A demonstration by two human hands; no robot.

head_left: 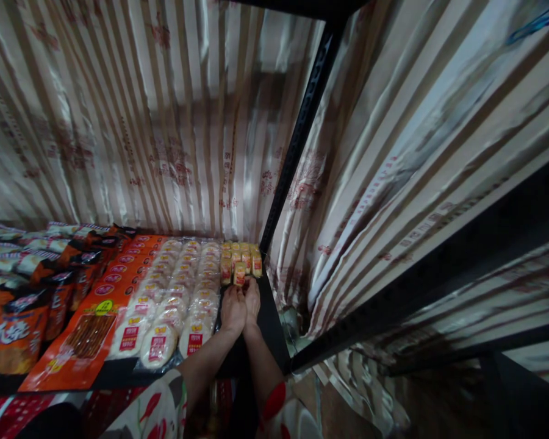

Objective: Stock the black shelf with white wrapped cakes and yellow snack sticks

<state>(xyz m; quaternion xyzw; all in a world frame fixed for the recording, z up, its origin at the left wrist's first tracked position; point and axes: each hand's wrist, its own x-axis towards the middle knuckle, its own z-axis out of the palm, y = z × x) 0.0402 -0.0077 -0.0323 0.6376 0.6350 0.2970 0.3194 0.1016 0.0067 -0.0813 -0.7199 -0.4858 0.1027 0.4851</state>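
Observation:
Both of my hands are together at the right end of a black shelf [274, 329]. My left hand [234, 310] and my right hand [252, 300] have their fingers closed around the lower part of a small yellow snack packet [240, 272] with a red label. The fingertips are partly hidden by the hands and the packet. Just behind stand rows of the same small yellow packets [256, 262], lined up near the shelf's corner. Left of my hands lie overlapping rows of round, pale packaged cakes [196, 335] in clear wrap with red labels.
Orange packs of brown sticks [89, 335] lie left of the cakes, with orange-black snack bags [16, 329] farther left. A black metal post [297, 134] rises at the back right corner. Striped, printed sheeting [178, 122] hangs behind, and a dark beam [421, 274] crosses the right side.

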